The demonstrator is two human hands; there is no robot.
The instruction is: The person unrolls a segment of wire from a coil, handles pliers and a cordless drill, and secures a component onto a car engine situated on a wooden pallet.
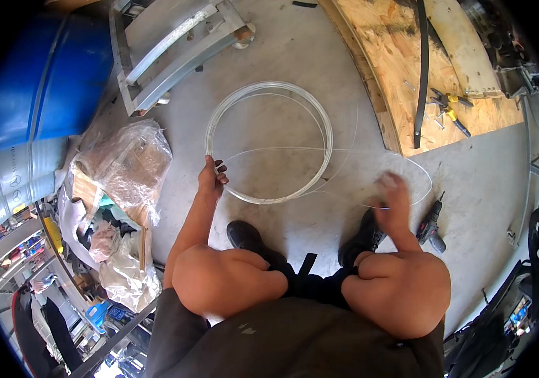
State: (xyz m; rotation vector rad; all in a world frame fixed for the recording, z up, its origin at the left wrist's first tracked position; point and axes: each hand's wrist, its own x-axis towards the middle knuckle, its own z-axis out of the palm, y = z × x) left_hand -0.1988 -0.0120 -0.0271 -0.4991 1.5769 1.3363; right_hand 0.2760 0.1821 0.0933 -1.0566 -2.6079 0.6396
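Note:
A coil of thin, pale wire or line (274, 84) lies on the grey floor in front of my feet. My left hand (211, 177) grips its left side, with the fingers curled round the strands. A loose loop of the same strand (432, 178) stretches from the coil to the right. Beside that loop is my right hand (395, 194), raised over the floor and smeared by motion. Whether its fingers hold the strand does not show.
Right of my foot lies a cordless drill (431, 225). Yellow-and-black pliers (451, 114), screws and a black strip (421, 69) rest on a chipboard platform (477, 126). A metal frame (184, 75), blue drum (61, 75) and plastic-wrapped box (132, 157) stand to the left.

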